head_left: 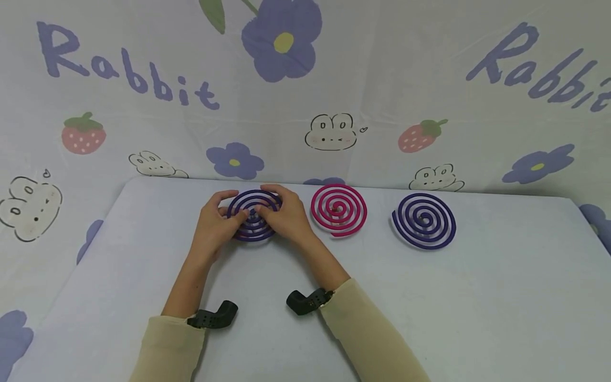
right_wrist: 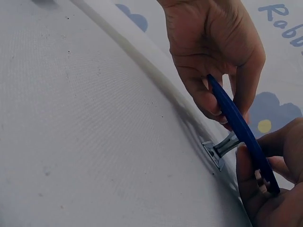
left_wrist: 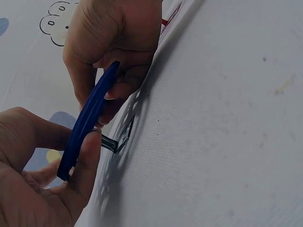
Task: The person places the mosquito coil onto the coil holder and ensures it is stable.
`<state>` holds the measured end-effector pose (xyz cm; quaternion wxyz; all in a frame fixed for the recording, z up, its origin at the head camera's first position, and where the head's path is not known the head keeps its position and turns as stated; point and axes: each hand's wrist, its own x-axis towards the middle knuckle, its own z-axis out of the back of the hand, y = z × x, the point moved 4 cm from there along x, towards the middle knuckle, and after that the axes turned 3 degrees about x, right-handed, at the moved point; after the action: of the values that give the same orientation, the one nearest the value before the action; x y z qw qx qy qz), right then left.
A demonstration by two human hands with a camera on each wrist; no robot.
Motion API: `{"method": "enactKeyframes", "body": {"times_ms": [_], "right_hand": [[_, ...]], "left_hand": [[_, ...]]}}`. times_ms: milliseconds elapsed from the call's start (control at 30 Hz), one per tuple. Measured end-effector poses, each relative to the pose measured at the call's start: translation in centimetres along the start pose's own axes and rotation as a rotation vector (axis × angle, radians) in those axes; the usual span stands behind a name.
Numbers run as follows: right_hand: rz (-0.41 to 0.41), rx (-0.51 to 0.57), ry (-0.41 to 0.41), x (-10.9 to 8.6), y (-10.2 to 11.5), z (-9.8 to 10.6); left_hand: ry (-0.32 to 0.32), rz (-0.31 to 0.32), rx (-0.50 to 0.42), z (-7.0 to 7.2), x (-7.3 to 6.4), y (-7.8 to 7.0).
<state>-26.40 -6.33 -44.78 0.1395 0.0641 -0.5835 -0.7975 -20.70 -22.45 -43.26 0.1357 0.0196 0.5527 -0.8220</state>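
A dark blue mosquito coil (head_left: 254, 236) lies flat at the back left of the table, between both hands. My left hand (head_left: 216, 222) grips its left rim, thumb on top and fingers curled beneath. On the opposite rim my right hand (head_left: 289, 216) holds it the same way, the two thumbs close together near the centre. In the right wrist view a small metal stand (right_wrist: 222, 150) shows under the coil, its foot near the white tabletop. The wrist views show the coil (left_wrist: 85, 123) nearly edge-on and raised over the table.
To the right, a pink coil (head_left: 349, 227) and another dark blue coil (head_left: 441, 241) sit in a row along the back of the white table (head_left: 477, 307). Behind the table's far edge hangs a printed cloth (head_left: 382, 69). Each wrist wears a black band with a camera.
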Motion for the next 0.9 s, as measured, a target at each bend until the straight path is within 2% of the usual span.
{"method": "enactKeyframes", "body": {"times_ms": [300, 900], "right_hand": [[-0.017, -0.055, 0.002, 0.1, 0.24, 0.26], [0.025, -0.151, -0.016, -0.04, 0.45, 0.24]], "left_hand": [[0.003, -0.008, 0.045, 0.04, -0.05, -0.36], [-0.011, 0.002, 0.068, 0.16, -0.07, -0.27]]}}
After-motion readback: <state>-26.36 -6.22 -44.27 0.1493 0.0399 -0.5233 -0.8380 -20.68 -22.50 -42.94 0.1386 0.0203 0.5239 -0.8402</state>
